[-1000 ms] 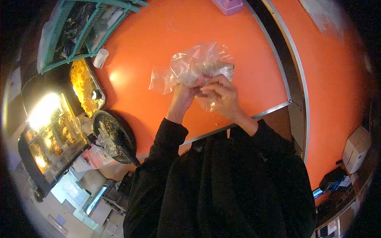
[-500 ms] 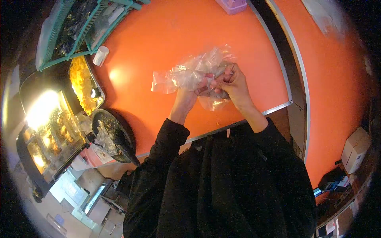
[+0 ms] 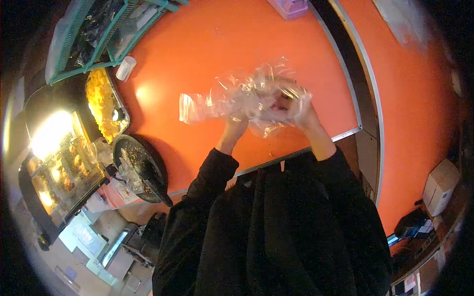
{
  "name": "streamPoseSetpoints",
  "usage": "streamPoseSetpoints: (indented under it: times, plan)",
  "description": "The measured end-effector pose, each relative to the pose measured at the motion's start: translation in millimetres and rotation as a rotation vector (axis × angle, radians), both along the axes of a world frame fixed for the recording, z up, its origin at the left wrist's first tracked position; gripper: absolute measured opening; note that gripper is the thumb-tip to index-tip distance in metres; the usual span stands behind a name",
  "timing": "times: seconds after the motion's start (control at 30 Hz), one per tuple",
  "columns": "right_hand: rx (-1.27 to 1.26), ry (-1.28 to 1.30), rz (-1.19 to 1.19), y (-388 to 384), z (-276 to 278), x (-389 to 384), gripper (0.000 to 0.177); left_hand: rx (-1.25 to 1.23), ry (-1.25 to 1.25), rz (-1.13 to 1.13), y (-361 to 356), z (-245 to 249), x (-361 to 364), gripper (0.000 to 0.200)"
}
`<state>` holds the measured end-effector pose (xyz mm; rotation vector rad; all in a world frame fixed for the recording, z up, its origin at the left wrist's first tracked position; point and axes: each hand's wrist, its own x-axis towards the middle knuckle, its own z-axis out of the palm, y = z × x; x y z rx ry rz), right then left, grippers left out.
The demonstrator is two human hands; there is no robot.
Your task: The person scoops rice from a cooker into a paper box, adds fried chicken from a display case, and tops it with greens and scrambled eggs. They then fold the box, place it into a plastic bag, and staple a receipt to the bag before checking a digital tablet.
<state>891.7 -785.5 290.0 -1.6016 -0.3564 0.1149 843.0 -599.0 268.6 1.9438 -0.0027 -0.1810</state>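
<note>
A crinkled bunch of clear plastic bags (image 3: pixel 249 101) is held in both hands above the orange tabletop (image 3: pixel 212 44). My left hand (image 3: pixel 238 124) grips the bunch from below, its fingers mostly covered by the film. On the other side, my right hand (image 3: pixel 302 116) is closed around the plastic, with a layer of film draped over its fingers. A loose flap of bag sticks out to the left. Glare and motion blur hide where each fingertip presses.
A dark round bowl with a handle (image 3: pixel 159 180) sits at the left edge, clear plastic inside. Beyond it are a lit food case (image 3: pixel 64 167), a tray of yellow food (image 3: pixel 101 106), a white cup (image 3: pixel 126 68) and a green basket (image 3: pixel 106 44). A purple container (image 3: pixel 289 7) stands far back.
My right hand has shifted slightly right, and plastic now covers its fingers, which showed bare before. The bunch looks more spread, and its left flap reaches farther left.
</note>
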Motion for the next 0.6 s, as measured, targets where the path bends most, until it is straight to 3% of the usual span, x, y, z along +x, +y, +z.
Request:
streamPoseSetpoints:
  times: [0.1, 0.13, 0.2, 0.27, 0.4, 0.53, 0.6]
  plan:
    - [0.017, 0.197, 0.182, -17.5, 21.4, 9.6, 0.022, 0.136, -0.145, -0.073, 13.2, -59.0, -14.4, 0.019]
    - [-0.144, -0.181, 0.162, -18.8, 22.2, 15.4, 0.022, 0.171, -0.212, -0.092, -1.3, -71.0, -13.7, 0.022]
    - [-0.384, -0.071, 0.038, -10.9, 53.2, 11.5, 0.022, -0.213, -0.005, -0.04, -8.3, -68.2, -7.7, 0.025]
    - [-0.555, 0.02, -0.024, -3.6, 74.6, 7.7, 0.021, -1.068, 0.532, 0.098, -8.2, -35.7, -4.4, 0.023]
    - [-0.506, 0.089, 0.003, 7.4, 71.6, -9.0, 0.02, -0.389, 0.298, 0.034, -12.6, -0.3, -2.7, 0.031]
    - [-0.355, 0.247, 0.017, 6.6, 63.1, 2.7, 0.02, 0.416, -0.346, -0.319, 34.2, -23.7, 2.8, 0.038]
    - [-0.248, 0.402, -0.056, -5.6, 55.0, 25.9, 0.019, 0.784, -0.315, -0.325, 51.2, 35.1, 32.1, 0.039]
